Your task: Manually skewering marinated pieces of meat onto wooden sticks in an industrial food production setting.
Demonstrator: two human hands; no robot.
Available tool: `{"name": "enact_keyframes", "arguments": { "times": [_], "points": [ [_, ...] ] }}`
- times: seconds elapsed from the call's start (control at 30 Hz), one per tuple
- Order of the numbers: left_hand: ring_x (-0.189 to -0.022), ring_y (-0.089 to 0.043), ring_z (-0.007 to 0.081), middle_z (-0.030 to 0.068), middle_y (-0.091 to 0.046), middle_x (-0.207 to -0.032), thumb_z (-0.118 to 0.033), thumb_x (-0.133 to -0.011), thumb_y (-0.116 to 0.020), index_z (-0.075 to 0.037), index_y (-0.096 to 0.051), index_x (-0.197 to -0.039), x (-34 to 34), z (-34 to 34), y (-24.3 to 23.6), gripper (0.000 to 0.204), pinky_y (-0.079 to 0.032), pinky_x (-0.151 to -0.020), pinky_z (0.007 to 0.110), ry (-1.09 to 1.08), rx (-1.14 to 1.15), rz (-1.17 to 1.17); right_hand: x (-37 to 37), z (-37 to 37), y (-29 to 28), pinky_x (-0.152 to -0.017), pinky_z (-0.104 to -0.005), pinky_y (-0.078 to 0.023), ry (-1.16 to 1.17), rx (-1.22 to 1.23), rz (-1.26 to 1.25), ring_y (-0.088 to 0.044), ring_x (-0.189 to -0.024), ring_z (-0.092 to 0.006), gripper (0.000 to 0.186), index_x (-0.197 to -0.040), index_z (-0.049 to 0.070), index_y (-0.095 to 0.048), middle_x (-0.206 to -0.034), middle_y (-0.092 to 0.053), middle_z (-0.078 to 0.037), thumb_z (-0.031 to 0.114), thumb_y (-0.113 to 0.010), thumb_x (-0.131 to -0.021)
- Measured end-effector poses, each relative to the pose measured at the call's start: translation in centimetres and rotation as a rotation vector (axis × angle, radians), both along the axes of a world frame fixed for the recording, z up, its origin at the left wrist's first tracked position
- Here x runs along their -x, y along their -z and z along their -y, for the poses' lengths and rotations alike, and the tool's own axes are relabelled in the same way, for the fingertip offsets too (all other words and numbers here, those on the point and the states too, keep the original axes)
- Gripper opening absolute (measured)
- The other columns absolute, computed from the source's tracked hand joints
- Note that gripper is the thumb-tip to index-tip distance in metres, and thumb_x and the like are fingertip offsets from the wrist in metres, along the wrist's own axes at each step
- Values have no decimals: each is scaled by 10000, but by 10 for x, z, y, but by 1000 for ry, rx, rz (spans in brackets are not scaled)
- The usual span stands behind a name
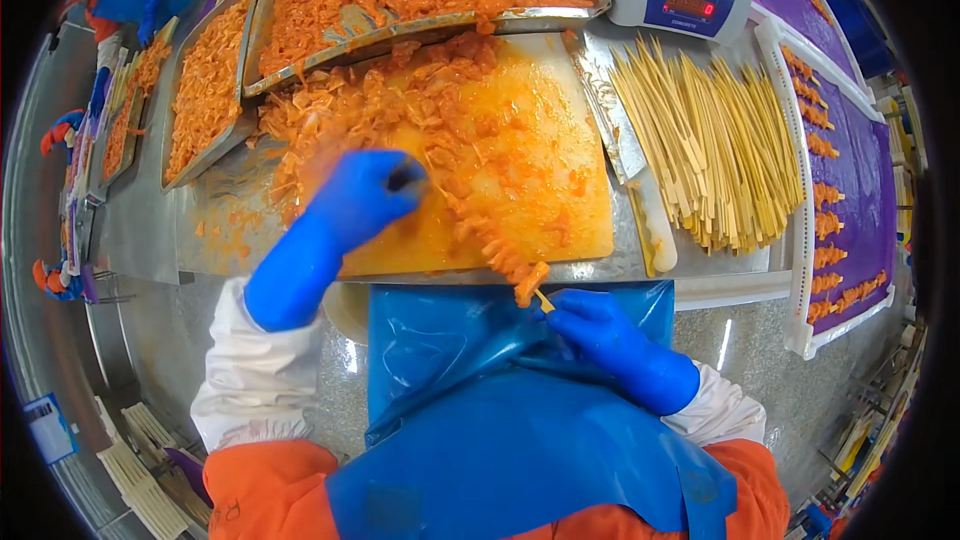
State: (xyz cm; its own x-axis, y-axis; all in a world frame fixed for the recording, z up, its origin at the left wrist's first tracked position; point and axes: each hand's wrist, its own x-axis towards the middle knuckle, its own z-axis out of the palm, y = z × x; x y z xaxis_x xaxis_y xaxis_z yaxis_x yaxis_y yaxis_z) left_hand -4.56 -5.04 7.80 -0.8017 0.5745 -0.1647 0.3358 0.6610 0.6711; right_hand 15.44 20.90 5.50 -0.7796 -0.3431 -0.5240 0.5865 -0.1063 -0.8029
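Note:
My right hand (597, 332), in a blue glove, grips the handle end of a bamboo skewer (544, 301) at the front edge of the table. Orange marinated meat pieces (503, 256) are threaded along the skewer, which slants up and left over the yellow cutting board (570, 202). Close to its far end, my left hand (372, 197) hovers above the board with gloved fingers curled together. Whatever those fingers hold is hidden. Loose marinated meat (345, 105) lies heaped on the board's far left part.
A large metal tray (430, 23) of meat stands behind the board, a smaller tray (206, 90) to its left. On the right are a white-handled knife (655, 225), a pile of skewers (705, 145), a digital scale (685, 0) and a purple-lined tray (868, 195) with filled skewers.

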Motion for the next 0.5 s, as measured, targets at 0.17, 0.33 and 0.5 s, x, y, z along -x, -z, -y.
{"name": "enact_keyframes", "arguments": {
  "times": [0.17,0.33,0.5],
  "points": [
    [-753,-641,199,108,-653,-811,-102,-817,-645,-40,-678,-971,-17,8,10,169,-503,-681,313,-2,63,-13,-5,-3,5,-513,-253,-387,-32,-78,-10,-467,-528,-82,251,-1042,7,-637,-604,-521,-33,211,-529,-941],
    [-801,-631,265,115,-630,-864,-73,-813,-644,-53,-683,-986,-31,18,22,178,-506,-702,310,7,98,-310,-14,-4,3,-519,-255,-397,-90,-117,-111,-488,-541,-87,247,-1029,12,-647,-619,-542,-38,213,-536,-938],
    [-798,-618,258,115,-606,-900,-41,-804,-631,-60,-688,-982,-59,14,26,188,-501,-686,309,-115,59,-327,-11,4,7,-527,-253,-405,-115,-110,-54,-499,-549,-94,246,-1035,21,-651,-634,-556,-41,220,-547,-933]
  ]
}}
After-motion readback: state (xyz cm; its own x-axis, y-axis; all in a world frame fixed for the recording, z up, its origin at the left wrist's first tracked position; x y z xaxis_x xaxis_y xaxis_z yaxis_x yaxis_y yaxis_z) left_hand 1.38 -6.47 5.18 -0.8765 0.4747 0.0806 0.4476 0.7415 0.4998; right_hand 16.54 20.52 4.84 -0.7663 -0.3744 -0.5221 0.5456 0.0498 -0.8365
